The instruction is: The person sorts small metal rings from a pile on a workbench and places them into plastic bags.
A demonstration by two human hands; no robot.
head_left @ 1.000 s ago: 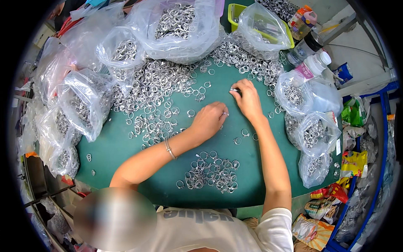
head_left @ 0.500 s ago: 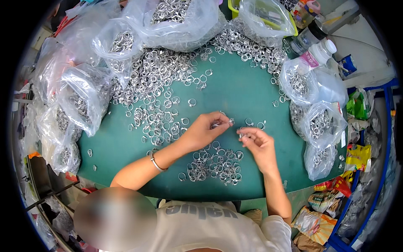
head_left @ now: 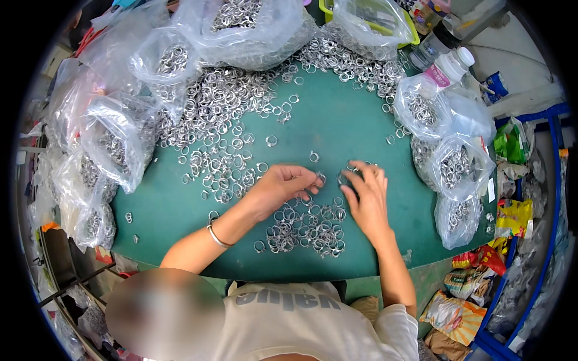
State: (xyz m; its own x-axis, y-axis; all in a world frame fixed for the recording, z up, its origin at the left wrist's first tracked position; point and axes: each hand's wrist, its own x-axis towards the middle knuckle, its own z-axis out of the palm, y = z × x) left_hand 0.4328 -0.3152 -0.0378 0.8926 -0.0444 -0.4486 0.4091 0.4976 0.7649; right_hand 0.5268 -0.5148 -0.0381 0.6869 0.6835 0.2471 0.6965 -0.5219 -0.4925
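My left hand is closed with its fingertips pinching a silver-coloured ring. Part of what lies in its curled fingers is hidden. To its right, my right hand has thumb and fingers apart, reaching over a few loose rings on the green tabletop. Whether its fingertips touch one of them I cannot tell. Another ring sits just beyond my left hand. Between my forearms and nearer to me is a small pile of rings. A plain bangle circles my left wrist.
A large heap of rings spreads over the far left of the table, with another band of rings at the back. Clear plastic bags of rings line the edges. White bottle and dark-lidded jar stand far right.
My right hand has loosened from its pinch, spread its fingers and moved slightly forward over the loose rings. My left hand has shifted a little left, still pinching. The whole view has shifted slightly.
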